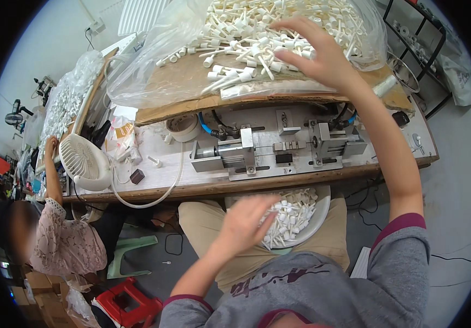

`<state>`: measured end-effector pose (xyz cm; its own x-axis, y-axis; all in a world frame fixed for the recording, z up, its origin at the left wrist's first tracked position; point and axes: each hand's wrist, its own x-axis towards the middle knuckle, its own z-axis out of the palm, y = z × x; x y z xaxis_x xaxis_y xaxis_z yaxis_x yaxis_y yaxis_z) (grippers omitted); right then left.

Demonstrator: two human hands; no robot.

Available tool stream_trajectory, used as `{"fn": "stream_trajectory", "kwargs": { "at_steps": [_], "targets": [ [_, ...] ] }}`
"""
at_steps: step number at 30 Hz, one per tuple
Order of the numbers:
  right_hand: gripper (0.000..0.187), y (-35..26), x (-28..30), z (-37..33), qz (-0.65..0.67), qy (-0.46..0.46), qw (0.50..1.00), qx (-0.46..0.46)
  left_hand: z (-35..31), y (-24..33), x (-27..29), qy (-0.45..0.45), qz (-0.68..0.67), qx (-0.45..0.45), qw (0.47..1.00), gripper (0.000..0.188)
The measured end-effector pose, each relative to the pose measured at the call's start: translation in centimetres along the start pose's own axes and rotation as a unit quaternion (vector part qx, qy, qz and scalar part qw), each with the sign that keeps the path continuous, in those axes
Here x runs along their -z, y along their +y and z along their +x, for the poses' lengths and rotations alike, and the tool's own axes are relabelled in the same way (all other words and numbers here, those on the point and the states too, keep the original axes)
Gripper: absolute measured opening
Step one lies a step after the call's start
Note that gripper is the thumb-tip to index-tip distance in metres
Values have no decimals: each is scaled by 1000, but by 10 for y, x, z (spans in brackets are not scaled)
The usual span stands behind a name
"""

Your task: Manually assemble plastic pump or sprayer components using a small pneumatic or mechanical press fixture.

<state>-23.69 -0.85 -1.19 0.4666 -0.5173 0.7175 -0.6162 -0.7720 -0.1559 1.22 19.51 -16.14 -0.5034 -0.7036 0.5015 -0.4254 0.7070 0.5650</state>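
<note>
White plastic pieces (289,223), partly behind both hands (242,223) (326,61), left grip blurred, unclear

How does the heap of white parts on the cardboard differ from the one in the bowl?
The upper heap spreads wide over cardboard; the lower heap is gathered in a bowl. The upper heap lies by the right hand, the lower heap by the left hand. Both hold white, stemmed pieces.

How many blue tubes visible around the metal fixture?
2: one blue tube at the back left of the metal fixture, a second blue tube at its back right. More may be hidden under the cardboard.
</note>
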Motion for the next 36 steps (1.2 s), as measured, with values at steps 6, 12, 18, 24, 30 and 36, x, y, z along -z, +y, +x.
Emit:
{"fn": "stream_trajectory", "kwargs": {
  "at_steps": [6,12,18,24,30,36],
  "targets": [
    [12,-93,17,-130,92,32,993,-74,-115,-34,-96,-204,111,50,971,23],
    [5,-134,-20,-246,159,-36,960,-226,-118,-40,-103,-252,109,38,961,46],
    [15,-175,-56,-339,123,-131,954,-238,-120,-30,-72,-146,75,212,963,48],
    [67,-194,-82,-382,40,-202,953,-222,-103,-81,-86,54,149,286,945,23],
    [80,-200,-150,-361,12,-251,963,-94,-66,-168,-90,-297,186,569,744,60],
    [67,-183,-191,-352,-8,-279,953,-114,-111,-199,-110,-243,242,514,787,36]
  ]
}}
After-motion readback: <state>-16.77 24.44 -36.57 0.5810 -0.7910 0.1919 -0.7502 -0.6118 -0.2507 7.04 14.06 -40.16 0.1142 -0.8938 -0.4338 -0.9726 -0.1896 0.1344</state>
